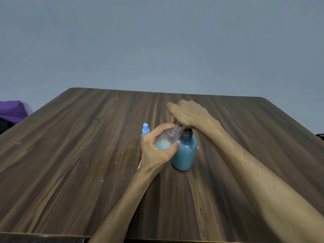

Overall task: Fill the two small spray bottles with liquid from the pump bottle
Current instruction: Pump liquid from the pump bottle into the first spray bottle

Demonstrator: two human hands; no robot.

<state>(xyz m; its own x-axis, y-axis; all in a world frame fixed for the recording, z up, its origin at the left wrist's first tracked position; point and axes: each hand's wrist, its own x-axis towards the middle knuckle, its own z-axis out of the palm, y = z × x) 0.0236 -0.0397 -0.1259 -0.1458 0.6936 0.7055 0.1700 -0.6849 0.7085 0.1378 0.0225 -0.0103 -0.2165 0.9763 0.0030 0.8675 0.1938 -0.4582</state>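
Both hands [157, 148] (close together) around bottles [168, 139]

- The pump bottle [184, 151] stands upright near the middle of my table [70, 155].
- My left hand [157, 151] holds an uncapped spray bottle [166, 139] tilted, just left of it, neck toward the pump.
- My right hand [187, 114] rests on the pump top.
- A second spray bottle [145, 129] stands behind my left hand.

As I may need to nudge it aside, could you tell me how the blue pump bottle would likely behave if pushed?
The pump bottle looks nearly full of blue liquid, so probably heavy for its size and steady. Its wide body suggests it would slide on the table rather than tip. The right hand pressing its pump likely pins it anyway.
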